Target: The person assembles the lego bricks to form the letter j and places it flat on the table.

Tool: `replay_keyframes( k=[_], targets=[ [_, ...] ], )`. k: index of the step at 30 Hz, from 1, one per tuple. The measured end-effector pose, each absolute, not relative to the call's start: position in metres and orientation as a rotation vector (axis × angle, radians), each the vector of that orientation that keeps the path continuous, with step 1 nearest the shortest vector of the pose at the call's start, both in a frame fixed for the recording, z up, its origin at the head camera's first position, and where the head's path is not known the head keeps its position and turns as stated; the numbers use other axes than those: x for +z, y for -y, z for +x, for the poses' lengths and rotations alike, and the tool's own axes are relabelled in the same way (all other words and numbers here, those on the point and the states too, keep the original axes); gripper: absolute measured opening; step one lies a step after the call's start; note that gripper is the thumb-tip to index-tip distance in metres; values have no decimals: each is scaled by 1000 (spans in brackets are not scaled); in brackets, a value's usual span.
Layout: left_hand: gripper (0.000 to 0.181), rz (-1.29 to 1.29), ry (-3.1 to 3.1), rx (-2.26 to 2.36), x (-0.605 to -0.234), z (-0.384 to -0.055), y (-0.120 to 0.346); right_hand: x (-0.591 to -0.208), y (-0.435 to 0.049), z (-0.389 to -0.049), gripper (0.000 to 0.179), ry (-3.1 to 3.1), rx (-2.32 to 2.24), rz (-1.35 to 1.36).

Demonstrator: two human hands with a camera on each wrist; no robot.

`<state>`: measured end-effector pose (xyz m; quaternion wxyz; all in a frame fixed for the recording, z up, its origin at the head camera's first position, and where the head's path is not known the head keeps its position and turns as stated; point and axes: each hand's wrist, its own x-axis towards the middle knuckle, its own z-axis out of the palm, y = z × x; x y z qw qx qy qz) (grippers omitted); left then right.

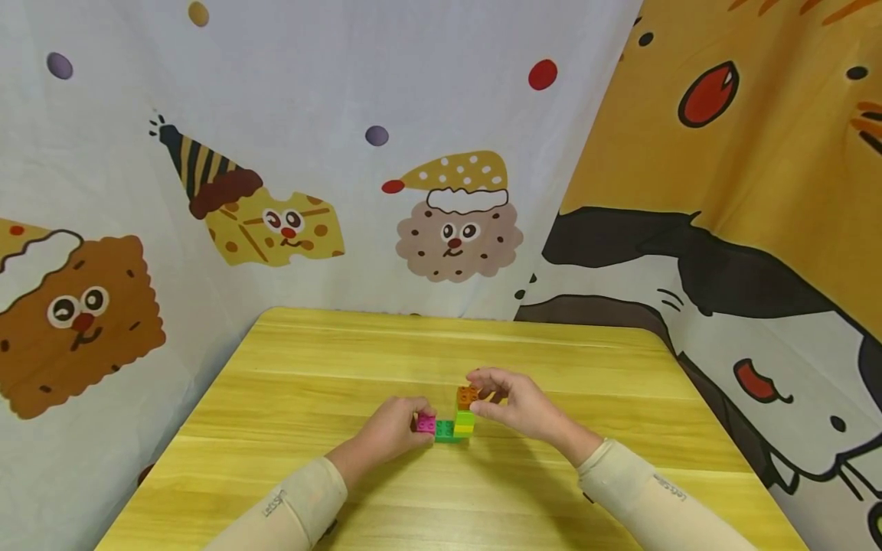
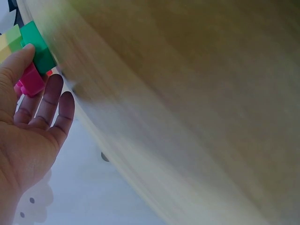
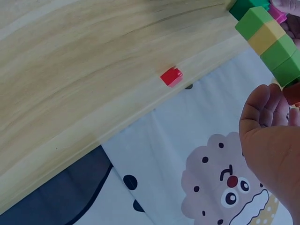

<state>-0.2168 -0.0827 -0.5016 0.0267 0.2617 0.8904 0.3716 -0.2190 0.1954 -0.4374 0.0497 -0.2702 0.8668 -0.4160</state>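
A small toy-brick build stands over the table, with a green brick (image 1: 445,430) at its base. On the base's left end sits a pink brick (image 1: 426,424), pinched by my left hand (image 1: 394,425) between thumb and fingers. At the right end rises a column of lime and yellow bricks (image 1: 465,422), topped by an orange brick (image 1: 466,397). My right hand (image 1: 518,403) holds that top brick with thumb in front and index finger behind. In the right wrist view, the orange brick (image 3: 292,94) is partly cut off by the frame edge.
A red brick (image 3: 172,77) lies apart on the wooden table (image 1: 310,360), near its far edge in the right wrist view. Printed cartoon curtains (image 1: 310,99) hang behind the table and down its right side.
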Motion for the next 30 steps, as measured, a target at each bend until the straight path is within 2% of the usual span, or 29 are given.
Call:
replay_keyframes(
  k=[11, 30],
  targets=[
    [22, 810, -2758, 1131, -500, -216, 83, -439, -194, -218, 25, -2659, -1288, -935],
    [22, 807, -2744, 1128, -497, -215, 82, -452, -194, -218, 32, -2671, -1332, -1131]
  ],
)
